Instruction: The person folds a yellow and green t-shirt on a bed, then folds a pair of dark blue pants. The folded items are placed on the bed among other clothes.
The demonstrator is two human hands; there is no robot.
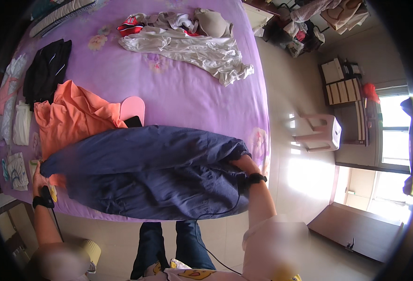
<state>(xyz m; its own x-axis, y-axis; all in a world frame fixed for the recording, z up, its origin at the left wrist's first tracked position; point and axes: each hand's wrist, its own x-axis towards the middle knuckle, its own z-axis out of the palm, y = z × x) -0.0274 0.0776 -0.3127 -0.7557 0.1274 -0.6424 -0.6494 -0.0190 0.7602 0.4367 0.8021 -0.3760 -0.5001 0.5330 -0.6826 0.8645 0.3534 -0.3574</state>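
A pair of dark blue trousers [150,165] is stretched across the near edge of the bed, one leg beside the other. My left hand [38,177] grips the blue cloth at its far left end, partly hidden by it. At the right end, my right hand [244,164] is at the gathered opening, its fingers hidden in the fabric. An orange shirt [83,116] lies rumpled on the bed, partly beneath the blue cloth. Just beyond the cloth are a pink rounded item [133,107] and a black phone-like object [133,122].
White garments [192,45], a beige bra [211,24] and a red item [131,26] lie on the purple bedsheet [192,98]. Black clothes [46,68] and folded pale clothes [22,123] are at left. A plastic stool [320,133] stands right; a cable hangs by my right arm.
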